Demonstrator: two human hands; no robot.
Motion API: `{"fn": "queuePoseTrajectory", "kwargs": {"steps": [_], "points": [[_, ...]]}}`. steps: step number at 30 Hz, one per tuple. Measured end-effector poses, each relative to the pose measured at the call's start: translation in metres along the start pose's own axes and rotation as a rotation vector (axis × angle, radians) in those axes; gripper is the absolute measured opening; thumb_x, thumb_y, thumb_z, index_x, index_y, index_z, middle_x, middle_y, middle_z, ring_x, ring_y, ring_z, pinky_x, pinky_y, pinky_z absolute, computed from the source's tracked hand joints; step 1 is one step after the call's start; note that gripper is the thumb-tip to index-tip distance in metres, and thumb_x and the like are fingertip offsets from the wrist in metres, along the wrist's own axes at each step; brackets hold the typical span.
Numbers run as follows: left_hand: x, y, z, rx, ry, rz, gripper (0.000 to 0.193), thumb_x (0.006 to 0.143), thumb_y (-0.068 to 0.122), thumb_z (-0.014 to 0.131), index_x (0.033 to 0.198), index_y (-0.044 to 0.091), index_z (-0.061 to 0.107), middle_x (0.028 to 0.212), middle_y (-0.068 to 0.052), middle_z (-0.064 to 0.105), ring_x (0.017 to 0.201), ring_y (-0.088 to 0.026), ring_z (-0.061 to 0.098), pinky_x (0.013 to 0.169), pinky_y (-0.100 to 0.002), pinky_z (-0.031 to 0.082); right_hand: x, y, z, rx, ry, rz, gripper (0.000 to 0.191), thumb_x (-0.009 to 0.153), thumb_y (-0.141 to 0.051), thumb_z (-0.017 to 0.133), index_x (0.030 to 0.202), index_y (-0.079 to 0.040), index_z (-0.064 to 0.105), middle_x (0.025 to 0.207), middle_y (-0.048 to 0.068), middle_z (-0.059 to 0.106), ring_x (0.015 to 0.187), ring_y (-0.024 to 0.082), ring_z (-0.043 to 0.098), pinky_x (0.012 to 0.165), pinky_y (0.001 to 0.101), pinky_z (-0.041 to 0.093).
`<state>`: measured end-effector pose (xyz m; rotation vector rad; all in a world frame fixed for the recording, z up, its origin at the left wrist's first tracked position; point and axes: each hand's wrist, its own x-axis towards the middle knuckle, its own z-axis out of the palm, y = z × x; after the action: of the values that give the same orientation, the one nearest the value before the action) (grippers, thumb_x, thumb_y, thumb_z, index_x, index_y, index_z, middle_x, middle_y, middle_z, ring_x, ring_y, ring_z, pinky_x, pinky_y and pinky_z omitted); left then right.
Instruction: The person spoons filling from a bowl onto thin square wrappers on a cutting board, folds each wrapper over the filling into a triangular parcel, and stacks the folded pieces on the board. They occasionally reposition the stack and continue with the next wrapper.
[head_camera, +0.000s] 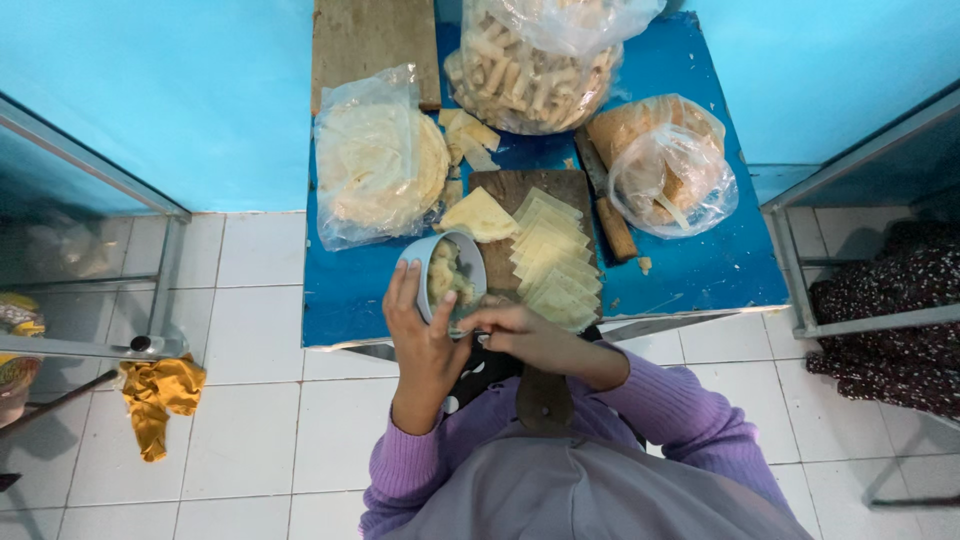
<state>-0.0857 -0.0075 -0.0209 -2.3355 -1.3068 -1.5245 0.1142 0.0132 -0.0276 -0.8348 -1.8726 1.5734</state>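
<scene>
Head view: left hand wrapped around a grey bowl of pale filling, tilted for reach above the blue table. Right hand pinching a spoon at its rim, beside fanned wrapper sheets on a wooden board.

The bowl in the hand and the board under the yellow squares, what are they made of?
The bowl looks like plastic or enamelled metal: a smooth, thin grey-blue rim, so it is hard to say which. The left hand holds it tilted. The board under the yellow squares looks like wood: dark brown, matt, with a worn surface.
</scene>
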Motion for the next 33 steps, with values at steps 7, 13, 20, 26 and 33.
{"fn": "queuePoseTrajectory", "kwargs": {"steps": [7,13,20,26,33], "points": [[0.006,-0.014,0.003,-0.108,0.101,-0.157,0.117,0.071,0.025,0.096,0.159,0.021,0.020,0.156,-0.026,0.035,0.144,-0.047,0.038,0.115,-0.058,0.039,-0.028,-0.017,-0.027,0.392,0.029,0.098,0.043,0.095,-0.006,0.054,0.133,0.001,0.073,0.099,-0.002,0.053,0.093,0.010,0.049,0.084,0.0240,0.041],[0.013,-0.008,-0.022,0.063,0.024,-0.287,0.116,0.067,0.036,0.096,0.153,0.003,0.025,0.152,-0.029,0.036,0.142,-0.049,0.038,0.114,-0.061,0.034,-0.089,-0.054,-0.056,0.248,0.501,0.170,0.037,0.100,-0.015,0.049,0.125,-0.001,0.071,0.133,0.009,0.068,0.110,0.020,0.058,0.099,0.0310,0.047],[0.009,0.039,-0.003,-0.200,-0.201,0.132,0.047,0.088,0.017,0.082,0.128,0.001,0.063,0.137,-0.016,0.059,0.133,-0.036,0.056,0.109,-0.050,0.046,-0.094,-0.029,-0.067,-0.542,0.415,-0.117,0.043,0.104,-0.020,0.048,0.142,-0.005,0.060,0.164,0.015,0.037,0.160,0.037,0.018,0.127,0.0488,0.017],[0.014,0.042,0.028,-0.329,-0.365,0.111,0.040,0.089,0.009,0.074,0.125,-0.005,0.067,0.132,-0.017,0.064,0.128,-0.036,0.058,0.107,-0.045,0.049,-0.082,-0.010,-0.051,-0.830,0.376,-0.092,0.048,0.102,-0.023,0.049,0.147,-0.008,0.057,0.171,0.016,0.022,0.160,0.042,0.001,0.122,0.0660,-0.001],[0.013,0.043,0.032,-0.310,-0.393,0.070,0.041,0.089,0.010,0.073,0.127,-0.005,0.065,0.133,-0.017,0.063,0.127,-0.035,0.059,0.107,-0.044,0.049,-0.081,-0.015,-0.034,-1.443,0.455,-0.057,0.052,0.096,-0.041,0.059,0.137,-0.011,0.065,0.168,0.013,0.031,0.159,0.034,0.015,0.120,0.0704,0.003]]}}
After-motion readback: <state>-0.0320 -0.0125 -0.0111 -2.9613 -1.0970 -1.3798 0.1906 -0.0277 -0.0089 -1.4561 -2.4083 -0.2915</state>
